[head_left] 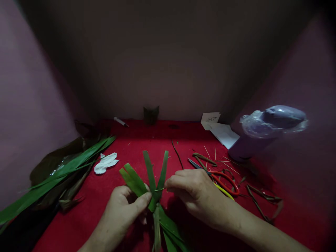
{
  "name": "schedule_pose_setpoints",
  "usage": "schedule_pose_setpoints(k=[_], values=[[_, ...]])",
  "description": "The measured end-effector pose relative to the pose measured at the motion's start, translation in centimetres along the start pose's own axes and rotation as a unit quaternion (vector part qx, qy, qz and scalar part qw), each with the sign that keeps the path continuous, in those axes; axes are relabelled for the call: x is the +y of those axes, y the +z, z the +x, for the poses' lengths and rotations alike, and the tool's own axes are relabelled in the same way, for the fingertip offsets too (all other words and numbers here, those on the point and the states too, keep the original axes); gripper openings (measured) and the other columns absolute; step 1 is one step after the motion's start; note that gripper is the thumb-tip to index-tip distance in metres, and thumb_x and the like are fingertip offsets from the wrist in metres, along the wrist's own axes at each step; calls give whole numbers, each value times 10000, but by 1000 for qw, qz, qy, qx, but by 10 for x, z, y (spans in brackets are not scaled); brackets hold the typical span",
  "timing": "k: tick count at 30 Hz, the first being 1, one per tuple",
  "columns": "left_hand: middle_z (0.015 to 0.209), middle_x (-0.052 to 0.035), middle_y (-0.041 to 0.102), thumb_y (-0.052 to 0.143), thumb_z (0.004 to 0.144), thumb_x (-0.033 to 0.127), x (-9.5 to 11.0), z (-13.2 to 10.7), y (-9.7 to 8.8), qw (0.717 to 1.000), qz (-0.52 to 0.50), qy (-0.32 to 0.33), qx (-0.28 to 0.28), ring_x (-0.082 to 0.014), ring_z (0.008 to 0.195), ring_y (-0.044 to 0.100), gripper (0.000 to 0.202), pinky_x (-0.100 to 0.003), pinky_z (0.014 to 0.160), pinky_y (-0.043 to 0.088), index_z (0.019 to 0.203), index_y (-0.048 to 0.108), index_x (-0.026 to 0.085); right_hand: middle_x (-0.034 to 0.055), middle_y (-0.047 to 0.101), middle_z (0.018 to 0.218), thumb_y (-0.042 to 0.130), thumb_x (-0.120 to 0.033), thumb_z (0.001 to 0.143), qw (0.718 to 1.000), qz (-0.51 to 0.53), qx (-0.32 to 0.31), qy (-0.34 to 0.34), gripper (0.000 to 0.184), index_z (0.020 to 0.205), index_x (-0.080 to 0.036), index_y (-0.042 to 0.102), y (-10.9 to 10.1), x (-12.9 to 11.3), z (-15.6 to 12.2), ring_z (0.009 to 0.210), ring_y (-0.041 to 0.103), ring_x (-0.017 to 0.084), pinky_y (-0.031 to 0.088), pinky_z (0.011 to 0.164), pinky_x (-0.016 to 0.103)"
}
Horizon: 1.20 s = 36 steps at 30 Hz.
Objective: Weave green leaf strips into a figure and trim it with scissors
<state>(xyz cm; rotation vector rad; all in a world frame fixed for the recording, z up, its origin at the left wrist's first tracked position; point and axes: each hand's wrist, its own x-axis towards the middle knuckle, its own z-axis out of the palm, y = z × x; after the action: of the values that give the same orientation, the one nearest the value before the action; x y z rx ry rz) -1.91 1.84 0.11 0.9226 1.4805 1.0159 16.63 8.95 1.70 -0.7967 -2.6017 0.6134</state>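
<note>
My left hand (128,206) pinches a bundle of folded green leaf strips (135,180) between thumb and fingers. Two upright strips spread in a V above the thumb, and more leaf hangs below, with a brownish dry strip (156,227) among it. My right hand (196,196) is closed, its thumb and forefinger pinching a thin pale stick (160,189) that lies across the base of the V. The stick's far end meets the leaf near my left thumb; I cannot tell whether it pierces it. Red-handled scissors (225,180) lie just beyond my right hand.
Long green leaves (65,171) lie over dark brown ones at left, beside a crumpled white tissue (106,163). A syringe (120,121) and small dark leaf piece (151,114) are at the back. Thin sticks, dry strips (262,194), white papers (224,134) and a purple container (249,145) occupy the right.
</note>
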Motion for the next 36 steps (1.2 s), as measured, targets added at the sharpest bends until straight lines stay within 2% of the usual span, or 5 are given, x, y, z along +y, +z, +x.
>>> schedule_pose_setpoints(k=[5,13,18,29,36], values=[[460,13,570,616,720,362,-5,2,-4,999,-30,-16,-32,-99,365,513,256,-204,391,389,596,605,138,-1,596,719,478,-81,840,1000,10,2,-4,201,882,-219,617,1,3,2,644,506,112,318,586,228],[467,-4,582,612,721,356,-6,3,-4,998,-39,-28,-39,-97,354,512,252,-202,385,383,611,611,129,5,609,739,489,-59,831,999,31,4,-16,211,883,-207,631,1,6,3,666,519,113,335,602,224],[464,0,579,604,732,350,-6,3,-2,998,-37,-29,-40,-95,357,511,247,-201,389,385,621,611,129,-3,602,736,499,-99,856,997,78,5,-15,154,852,-190,624,4,8,4,656,512,100,340,601,211],[473,-3,580,606,730,362,-7,1,-2,997,-44,-25,-55,-101,370,517,255,-210,402,391,642,613,123,-7,580,760,477,-96,877,989,147,8,-12,162,846,-185,609,8,8,6,690,498,98,357,623,208],[487,4,576,628,714,361,-5,0,-2,996,-69,-25,-47,-92,368,503,246,-206,396,387,643,603,127,-13,545,754,487,-17,825,981,186,50,10,157,802,-164,537,9,7,7,691,480,96,370,630,210]])
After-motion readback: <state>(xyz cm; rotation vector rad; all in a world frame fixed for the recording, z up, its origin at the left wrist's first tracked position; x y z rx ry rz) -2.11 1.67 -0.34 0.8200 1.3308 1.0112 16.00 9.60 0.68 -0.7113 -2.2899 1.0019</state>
